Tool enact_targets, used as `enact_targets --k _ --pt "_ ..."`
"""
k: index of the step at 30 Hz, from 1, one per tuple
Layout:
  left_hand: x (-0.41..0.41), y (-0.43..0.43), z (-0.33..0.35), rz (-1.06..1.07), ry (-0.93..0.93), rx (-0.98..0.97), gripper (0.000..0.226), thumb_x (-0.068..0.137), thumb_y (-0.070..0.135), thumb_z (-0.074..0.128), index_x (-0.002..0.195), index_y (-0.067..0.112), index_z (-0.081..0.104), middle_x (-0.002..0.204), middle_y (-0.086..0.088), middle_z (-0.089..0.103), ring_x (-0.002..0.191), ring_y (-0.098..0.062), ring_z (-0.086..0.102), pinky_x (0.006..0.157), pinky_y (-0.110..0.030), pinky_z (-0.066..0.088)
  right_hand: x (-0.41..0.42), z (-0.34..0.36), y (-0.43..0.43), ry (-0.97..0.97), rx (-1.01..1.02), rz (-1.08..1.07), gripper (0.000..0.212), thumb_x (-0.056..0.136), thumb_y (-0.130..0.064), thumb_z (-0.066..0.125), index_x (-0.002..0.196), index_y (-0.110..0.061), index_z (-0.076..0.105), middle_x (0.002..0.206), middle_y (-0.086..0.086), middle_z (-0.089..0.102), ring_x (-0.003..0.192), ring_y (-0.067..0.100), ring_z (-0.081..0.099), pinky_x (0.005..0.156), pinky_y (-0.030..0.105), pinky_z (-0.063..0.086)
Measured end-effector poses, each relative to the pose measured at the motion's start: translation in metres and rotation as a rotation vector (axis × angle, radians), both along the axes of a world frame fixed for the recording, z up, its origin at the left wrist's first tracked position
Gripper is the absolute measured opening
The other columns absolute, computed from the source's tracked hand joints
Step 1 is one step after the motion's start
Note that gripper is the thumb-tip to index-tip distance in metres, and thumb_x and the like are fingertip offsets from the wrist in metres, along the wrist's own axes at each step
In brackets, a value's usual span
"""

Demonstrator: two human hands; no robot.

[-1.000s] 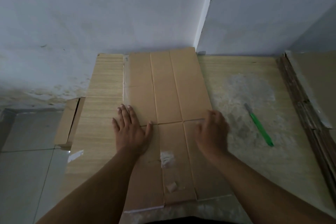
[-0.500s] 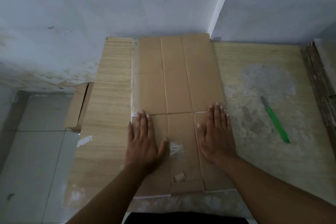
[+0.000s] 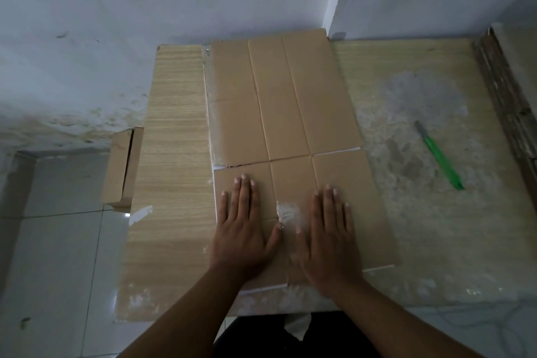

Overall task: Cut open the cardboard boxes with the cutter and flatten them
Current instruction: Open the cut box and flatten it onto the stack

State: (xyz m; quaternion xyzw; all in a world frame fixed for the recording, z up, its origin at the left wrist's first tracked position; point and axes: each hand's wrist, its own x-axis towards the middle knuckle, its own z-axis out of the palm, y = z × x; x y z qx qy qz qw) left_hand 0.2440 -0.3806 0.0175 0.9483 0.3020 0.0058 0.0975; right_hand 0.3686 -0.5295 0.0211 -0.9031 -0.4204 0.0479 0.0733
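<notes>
Here, I am pressing the left grip [image 3: 244, 229] and right grip [image 3: 328, 238], both released with fingers straight, flat on the near panels of the box [image 3: 279, 102], which is lying opened out on the counter [image 3: 174, 154]. I am judging this the flattening step, nearly done. Next I am needing to clear this sheet, then reach farther right for the cutter [image 3: 438, 157], lying well apart.

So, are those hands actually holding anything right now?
Nothing is gripped. The left hand and right hand lie flat, pressing the near end of the flattened cardboard; the cutter lies untouched.
</notes>
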Motion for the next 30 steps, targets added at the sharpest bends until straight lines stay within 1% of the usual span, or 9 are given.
enact_targets --k 4,7,10,14,17,19,24,28,30 --pt "0.0 0.002 0.001 -0.004 0.027 -0.013 0.095 0.1 0.064 0.038 0.163 0.001 0.007 0.172 -0.017 0.0 0.16 -0.03 -0.004 0.128 -0.054 0.012 0.023 0.0 -0.018 -0.04 -0.015 -0.039 0.077 0.096 -0.044 0.042 0.157 -0.002 0.022 0.165 0.021 0.013 0.154 0.034 0.013 0.122 0.053 0.017" --pt "0.0 0.002 0.001 0.0 0.036 -0.02 0.094 0.1 0.065 0.034 0.163 0.0 0.009 0.172 -0.018 0.002 0.16 -0.031 -0.002 0.127 -0.055 0.011 0.041 -0.005 -0.006 -0.042 -0.069 -0.191 0.075 0.097 -0.045 0.033 0.156 0.001 0.022 0.164 0.024 0.014 0.153 0.036 0.013 0.123 0.051 0.015" --pt "0.001 0.002 0.0 -0.001 0.031 -0.016 0.093 0.101 0.066 0.03 0.162 -0.001 0.011 0.172 -0.019 0.003 0.16 -0.031 -0.002 0.127 -0.055 0.013 0.051 -0.005 0.031 -0.022 -0.061 -0.29 0.074 0.1 -0.049 0.025 0.157 -0.002 0.021 0.162 0.029 0.014 0.152 0.04 0.012 0.122 0.054 0.013" --pt "-0.003 0.004 0.0 -0.022 0.04 -0.031 0.09 0.103 0.068 0.013 0.163 0.0 0.008 0.172 -0.017 -0.002 0.16 -0.028 -0.006 0.127 -0.053 0.011 0.04 -0.002 0.082 -0.027 -0.027 -0.058 0.067 0.099 -0.05 0.027 0.159 -0.022 0.02 0.166 0.019 0.012 0.154 0.033 0.007 0.124 0.051 0.006" --pt "-0.004 0.004 0.0 -0.028 0.028 -0.058 0.088 0.104 0.067 0.008 0.163 0.002 0.005 0.172 -0.016 -0.005 0.16 -0.026 -0.009 0.128 -0.052 0.01 0.048 -0.003 0.098 -0.001 -0.002 0.008 0.069 0.099 -0.051 0.024 0.16 -0.018 0.021 0.167 0.013 0.012 0.155 0.027 0.007 0.125 0.048 0.007" --pt "-0.002 0.004 0.0 -0.015 0.015 -0.062 0.087 0.104 0.067 0.009 0.164 0.004 0.003 0.172 -0.014 -0.007 0.16 -0.024 -0.01 0.129 -0.05 0.007 0.071 -0.004 0.101 0.011 -0.006 -0.021 0.071 0.099 -0.05 0.019 0.16 -0.013 0.019 0.168 0.01 0.01 0.155 0.023 0.006 0.125 0.045 0.006" --pt "0.007 0.019 -0.004 -0.02 -0.028 -0.003 0.083 0.105 0.064 0.014 0.163 0.004 0.019 0.171 -0.016 0.014 0.16 -0.026 0.007 0.127 -0.052 0.017 0.121 -0.004 0.105 -0.007 -0.02 -0.161 0.073 0.099 -0.05 0.021 0.159 -0.009 0.014 0.167 0.012 0.008 0.154 0.026 0.006 0.125 0.045 0.007" --pt "0.038 0.058 0.0 0.025 0.035 -0.006 0.088 0.101 0.07 0.004 0.165 0.01 0.006 0.173 -0.012 -0.001 0.16 -0.026 -0.004 0.128 -0.053 0.006 0.119 -0.004 0.105 -0.037 -0.024 -0.144 0.072 0.099 -0.048 0.026 0.159 -0.009 0.017 0.167 0.014 0.011 0.154 0.029 0.009 0.125 0.046 0.007" --pt "0.063 0.081 0.003 0.089 0.049 -0.015 0.091 0.099 0.072 -0.001 0.165 0.011 0.004 0.173 -0.01 -0.001 0.16 -0.025 -0.005 0.129 -0.052 0.001 0.121 -0.005 0.106 -0.028 -0.037 -0.128 0.072 0.099 -0.047 0.026 0.159 -0.008 0.015 0.167 0.015 0.01 0.154 0.029 0.008 0.125 0.047 0.008"
